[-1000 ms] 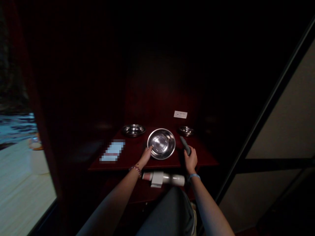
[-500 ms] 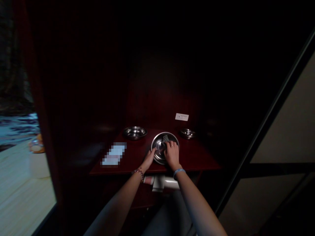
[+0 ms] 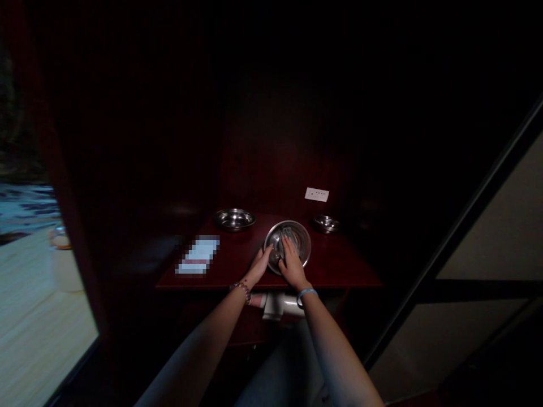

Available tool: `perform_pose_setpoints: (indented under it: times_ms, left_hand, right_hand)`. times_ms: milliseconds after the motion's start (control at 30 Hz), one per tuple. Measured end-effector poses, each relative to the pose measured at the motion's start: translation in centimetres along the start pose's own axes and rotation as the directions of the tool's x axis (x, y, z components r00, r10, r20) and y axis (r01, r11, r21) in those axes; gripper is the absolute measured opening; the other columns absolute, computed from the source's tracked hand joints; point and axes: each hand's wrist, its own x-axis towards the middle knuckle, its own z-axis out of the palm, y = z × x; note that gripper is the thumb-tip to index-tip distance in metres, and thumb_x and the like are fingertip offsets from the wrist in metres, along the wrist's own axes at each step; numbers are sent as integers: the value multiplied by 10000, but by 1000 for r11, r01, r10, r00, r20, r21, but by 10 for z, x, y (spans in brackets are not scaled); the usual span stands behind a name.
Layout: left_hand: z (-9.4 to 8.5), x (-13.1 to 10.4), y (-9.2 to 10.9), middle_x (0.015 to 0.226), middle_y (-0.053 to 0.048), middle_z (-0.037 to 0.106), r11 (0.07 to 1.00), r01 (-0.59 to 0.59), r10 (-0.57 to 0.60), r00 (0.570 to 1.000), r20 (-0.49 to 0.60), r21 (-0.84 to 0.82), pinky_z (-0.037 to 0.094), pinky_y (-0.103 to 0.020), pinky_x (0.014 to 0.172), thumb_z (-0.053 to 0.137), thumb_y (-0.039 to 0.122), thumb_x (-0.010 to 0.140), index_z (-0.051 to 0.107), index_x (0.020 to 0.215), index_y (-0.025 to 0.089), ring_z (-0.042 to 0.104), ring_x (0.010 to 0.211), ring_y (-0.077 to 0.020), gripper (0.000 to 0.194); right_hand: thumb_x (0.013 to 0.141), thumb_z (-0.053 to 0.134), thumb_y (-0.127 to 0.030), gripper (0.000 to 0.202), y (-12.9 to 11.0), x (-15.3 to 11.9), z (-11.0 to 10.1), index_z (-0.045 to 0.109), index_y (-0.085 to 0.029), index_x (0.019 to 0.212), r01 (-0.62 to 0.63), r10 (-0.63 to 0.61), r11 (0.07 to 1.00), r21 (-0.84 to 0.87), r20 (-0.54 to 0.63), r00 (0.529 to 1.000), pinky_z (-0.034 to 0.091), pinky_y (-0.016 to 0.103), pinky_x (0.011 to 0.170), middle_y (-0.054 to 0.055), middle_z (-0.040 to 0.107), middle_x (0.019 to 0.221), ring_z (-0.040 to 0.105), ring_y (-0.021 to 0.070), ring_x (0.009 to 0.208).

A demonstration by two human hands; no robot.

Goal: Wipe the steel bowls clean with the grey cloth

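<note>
A round metal bowl (image 3: 304,240) is tilted toward me over the dark red desk (image 3: 229,271). My left hand (image 3: 258,267) grips its left rim, thumb at the inner edge. Inside the bowl, my right hand (image 3: 292,264) presses a grey cloth (image 3: 288,233) against the metal, its fingers lying over the cloth. Another metal bowl (image 3: 234,219) stands at the back left of the desk, and smaller metal dishes (image 3: 326,224) sit at the back right.
A blurred-out flat light item (image 3: 198,257) lies on the desk's left part. A white socket plate (image 3: 317,194) is on the back wall. Below the desk edge are white and pink items (image 3: 274,306). A pale surface with a jar (image 3: 65,265) is at far left.
My right hand and the cloth have shifted inside the bowl, with the fingers now stretched flatter. The bowl has turned slightly and moved a little right. The whole view has shifted slightly.
</note>
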Motion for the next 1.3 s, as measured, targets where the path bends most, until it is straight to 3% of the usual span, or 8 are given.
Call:
perform_pose_setpoints:
  times_ms: [433,533,633,767,867,1033,1300]
  left_hand:
    - [2,0,8,1294,-142,650,993,-25,27,999,18,-115,374,-387,1109,621,461,803,606,1191,147,586,1230,-266,499]
    - [2,-3,13,1329,-126,617,995,-89,91,995,47,-45,366,-364,1118,597,404,828,511,1262,172,561,1253,-238,500]
    - [2,-6,14,1291,-126,625,987,-149,140,980,143,59,366,-369,1120,588,379,832,458,1265,167,573,1225,-228,499]
    - [4,-7,8,1311,-155,609,965,-212,173,958,227,158,369,-381,1124,644,347,782,429,1313,138,582,1216,-246,610]
    - [6,-7,4,1296,-169,622,951,-222,172,958,230,215,385,-398,1115,682,307,741,459,1327,124,601,1194,-272,653]
    - [8,-6,4,1216,-132,680,958,-155,114,978,176,240,393,-416,1109,662,212,703,569,1257,155,621,1164,-283,564]
    - [8,-3,1,1203,-126,691,960,-163,123,976,182,227,355,-439,1136,624,202,705,610,1208,155,602,1189,-285,506]
  right_hand:
    - [760,456,-98,830,0,0,3,205,-116,1551,-49,50,997,-59,11,999,191,459,1238,111,171,1640,114,230,1523]
    - [785,466,-116,833,1,0,5,164,-126,1561,-118,117,990,-81,-12,993,205,468,1228,117,104,1651,83,247,1527]
    - [836,465,-164,815,3,0,8,112,-135,1570,-220,216,969,-108,-51,975,214,485,1217,120,34,1658,62,269,1528]
    - [871,467,-221,805,6,0,10,84,-108,1569,-277,269,951,-137,-74,960,217,480,1212,142,67,1654,93,271,1525]
    - [857,474,-210,812,6,1,10,98,-86,1566,-284,273,948,-145,-92,958,209,468,1215,146,75,1652,100,270,1525]
    - [842,463,-181,800,4,1,8,129,-70,1560,-280,264,947,-159,-115,958,196,463,1220,152,108,1647,101,259,1526]
    - [835,469,-190,786,5,2,8,170,-50,1548,-272,260,954,-124,-105,960,193,453,1224,159,136,1641,115,256,1523]
